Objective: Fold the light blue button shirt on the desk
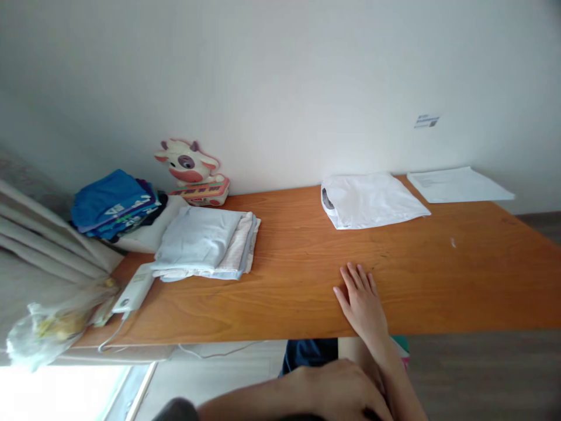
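My right hand (363, 301) lies palm down on the wooden table (289, 292) near its front edge, fingers stretched out and holding nothing. Beyond its fingertips is a white folded garment (372, 199), with a small grey patch showing at its left opening. My left hand (346, 386) crosses low in front of my body, by my right forearm; its fingers are hidden. To the left on the table sits a stack of folded light grey and pale striped clothes (199, 240).
Blue and dark folded clothes (114, 202) lie on a white bundle at the back left, beside a cow-shaped toy keyboard (193, 169). White paper (458, 184) rests at the back right. A white power strip (135, 287), a plastic bag (48, 333) and a curtain (39, 234) are at the left edge.
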A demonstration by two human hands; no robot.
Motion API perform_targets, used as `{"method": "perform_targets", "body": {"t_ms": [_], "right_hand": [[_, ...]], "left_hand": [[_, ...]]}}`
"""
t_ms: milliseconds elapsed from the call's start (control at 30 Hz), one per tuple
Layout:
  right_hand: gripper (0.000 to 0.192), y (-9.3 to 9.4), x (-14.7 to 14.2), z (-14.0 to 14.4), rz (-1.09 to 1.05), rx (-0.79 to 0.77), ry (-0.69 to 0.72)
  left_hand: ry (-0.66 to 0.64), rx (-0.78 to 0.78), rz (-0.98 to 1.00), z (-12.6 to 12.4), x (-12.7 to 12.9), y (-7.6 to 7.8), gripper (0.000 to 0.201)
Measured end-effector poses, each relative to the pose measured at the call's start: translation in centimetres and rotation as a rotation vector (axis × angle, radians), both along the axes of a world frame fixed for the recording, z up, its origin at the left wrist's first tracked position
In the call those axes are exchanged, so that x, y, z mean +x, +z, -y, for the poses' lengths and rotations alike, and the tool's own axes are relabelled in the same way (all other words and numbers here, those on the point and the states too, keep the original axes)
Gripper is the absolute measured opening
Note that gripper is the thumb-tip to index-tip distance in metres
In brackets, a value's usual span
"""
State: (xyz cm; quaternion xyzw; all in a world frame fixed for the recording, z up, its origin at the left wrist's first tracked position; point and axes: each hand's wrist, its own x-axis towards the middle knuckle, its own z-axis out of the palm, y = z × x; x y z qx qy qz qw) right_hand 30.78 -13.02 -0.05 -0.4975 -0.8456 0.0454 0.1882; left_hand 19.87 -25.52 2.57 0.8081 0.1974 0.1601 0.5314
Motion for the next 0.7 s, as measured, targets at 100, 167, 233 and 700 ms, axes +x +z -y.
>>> {"method": "perform_targets", "body": {"t_ms": [100,167,233,700], "right_hand": [[0.065,0.2,-0.1,0.2,0.004,-0.006,0.002],[0.065,0.4,-0.1,0.4,0.014,-0.001,0.0],[0.065,0.5,-0.2,0.4,0.028,0.008,0.003],[0.066,0.9,0.0,0.5,0.028,-0.044,-0.005]], "left_hand": [[0.619,0.065,0.026,0.1,-9.3,5.8,0.037],[0.958,0.281,-0.132,-1.0,-17.0,8.7,0.035],[1.207,0.487,-0.309,-2.4,-24.6,9.9,0.04],[1.475,0.615,-0.897,-0.5,-37.3,2.2,0.078]]}}
